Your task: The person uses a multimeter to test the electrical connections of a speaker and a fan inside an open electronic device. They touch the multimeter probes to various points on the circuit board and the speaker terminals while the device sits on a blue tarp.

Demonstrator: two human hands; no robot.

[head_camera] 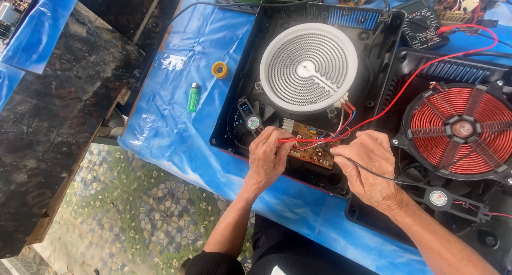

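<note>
Right, left hand point(268, 156) pinches the red probe lead point(373, 117) at the small brown circuit board point(312, 147), which sits at 6 o'clock of the white spiral heating disc point(308, 68) inside the open black cooker housing point(234, 112). Right hand point(368, 168) has its fingers clenched on the thin black probe lead point(397, 180), at the board's 3 o'clock edge.

Judgement: keep both tips steady on separate pads, wrists braced on the housing rim, no bridging of neighbouring joints, and glance at the black multimeter point(421, 23) at 1 o'clock only once contact is firm.

Count: two hands, two probe leads, one board, one white disc, one red copper coil point(463, 129) at 3 o'clock, two small fans visible, one green lighter point(193, 97), one yellow tape roll point(219, 69) on the blue-covered desk point(170, 141).
</note>
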